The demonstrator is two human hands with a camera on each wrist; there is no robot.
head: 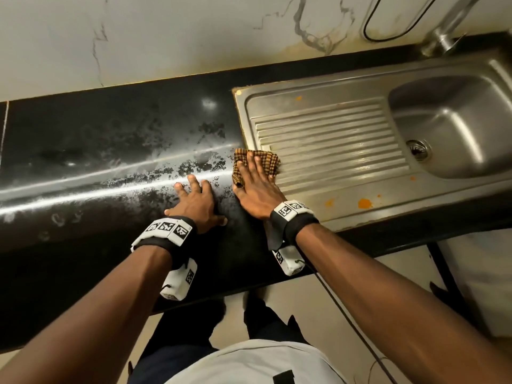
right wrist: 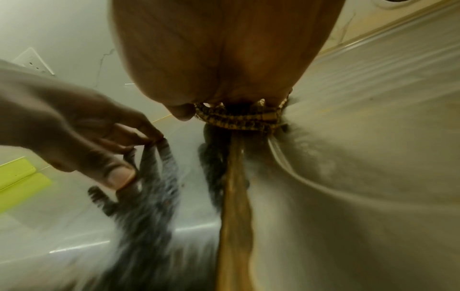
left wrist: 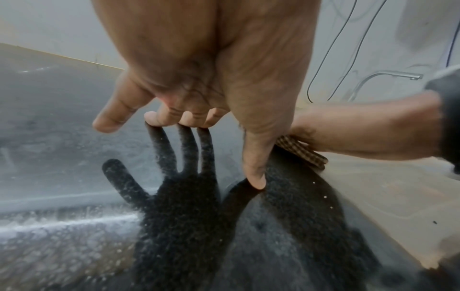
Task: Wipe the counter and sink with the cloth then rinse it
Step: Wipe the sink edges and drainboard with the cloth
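Observation:
A brown checked cloth (head: 266, 162) lies folded on the left edge of the steel sink's drainboard (head: 332, 139), where it meets the black counter (head: 97, 151). My right hand (head: 256, 184) presses flat on the cloth (right wrist: 239, 119) with straight fingers. My left hand (head: 198, 200) rests on the wet counter just left of it, fingers spread, tips touching the surface (left wrist: 154, 122). The cloth (left wrist: 306, 155) shows under my right hand in the left wrist view. The sink bowl (head: 454, 126) with its drain (head: 417, 148) is at the right.
Orange stains (head: 364, 203) dot the drainboard's front edge, and one sits near its back (head: 298, 98). A steel tap (head: 443, 34) rises behind the bowl against the marble wall. Streaks of wet film cover the counter. The counter's front edge runs below my wrists.

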